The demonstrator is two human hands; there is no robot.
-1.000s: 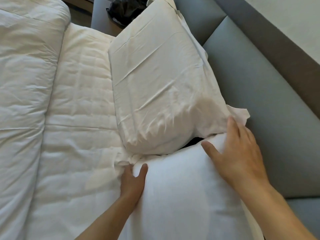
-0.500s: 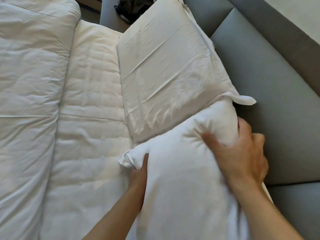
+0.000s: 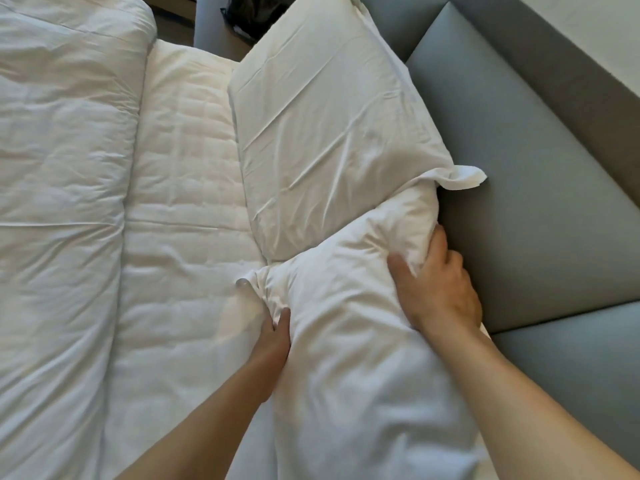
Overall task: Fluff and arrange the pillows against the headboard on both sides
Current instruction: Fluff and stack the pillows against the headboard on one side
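Observation:
A white near pillow (image 3: 349, 341) lies lengthwise along the grey padded headboard (image 3: 526, 188). My left hand (image 3: 273, 337) grips its bunched left top corner. My right hand (image 3: 436, 289) clutches its right top corner, pressed next to the headboard. Beyond it a creased far pillow (image 3: 329, 133) leans against the headboard, its loose case flap (image 3: 464, 176) sticking out to the right. The near pillow's top end overlaps the far pillow's lower edge.
A quilted white mattress cover (image 3: 187, 202) lies left of the pillows. A thick white duvet (image 3: 59, 202) is folded back along the far left. A dark bag (image 3: 256, 8) sits on a nightstand at the top edge.
Both hands went from resting on the near pillow to gripping its top corners. The pillow was pushed up toward the far pillow and now overlaps it.

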